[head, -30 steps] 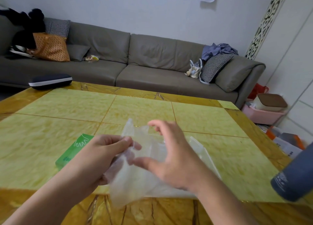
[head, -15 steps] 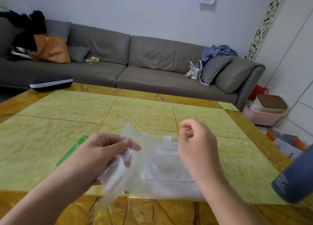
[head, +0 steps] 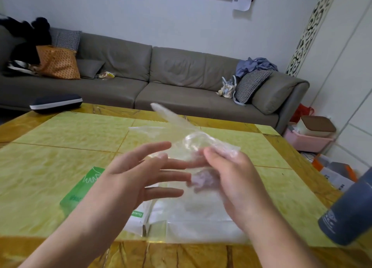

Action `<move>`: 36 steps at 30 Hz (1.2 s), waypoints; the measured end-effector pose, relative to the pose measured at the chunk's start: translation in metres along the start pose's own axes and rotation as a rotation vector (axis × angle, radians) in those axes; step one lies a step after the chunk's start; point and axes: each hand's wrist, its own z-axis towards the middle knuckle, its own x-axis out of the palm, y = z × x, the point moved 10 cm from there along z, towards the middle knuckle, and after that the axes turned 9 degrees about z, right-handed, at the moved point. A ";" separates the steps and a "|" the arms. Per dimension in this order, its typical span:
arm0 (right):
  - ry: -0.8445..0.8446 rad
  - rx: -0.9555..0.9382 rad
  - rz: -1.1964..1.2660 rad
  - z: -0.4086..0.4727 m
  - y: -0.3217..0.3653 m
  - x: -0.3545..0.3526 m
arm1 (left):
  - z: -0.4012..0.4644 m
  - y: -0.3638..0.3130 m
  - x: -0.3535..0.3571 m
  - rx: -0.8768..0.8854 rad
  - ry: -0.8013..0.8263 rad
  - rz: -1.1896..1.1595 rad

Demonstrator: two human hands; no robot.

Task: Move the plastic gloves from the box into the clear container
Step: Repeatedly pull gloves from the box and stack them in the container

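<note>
We pinch a plastic glove [head: 193, 144] in our right hand [head: 231, 179] above the green box [head: 80, 193], ready to bag it, while our left hand [head: 136, 179] spreads its fingers, holding nothing.

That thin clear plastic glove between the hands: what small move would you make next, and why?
Probably lower the thin clear plastic glove into the flat clear plastic container lying on the yellow-green table beneath the hands. The right hand grips the crumpled glove above it, while the left hand is spread open, holding nothing, free to steady the container.
</note>
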 end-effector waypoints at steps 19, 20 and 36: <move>0.045 0.237 -0.948 0.036 -0.048 -0.086 | 0.049 0.031 0.080 0.228 0.175 1.311; 0.059 0.251 -0.960 0.036 -0.050 -0.087 | 0.056 0.040 0.084 0.199 0.212 1.349; -0.070 0.138 -1.330 0.043 -0.035 -0.093 | 0.076 0.144 0.095 -0.290 0.626 1.520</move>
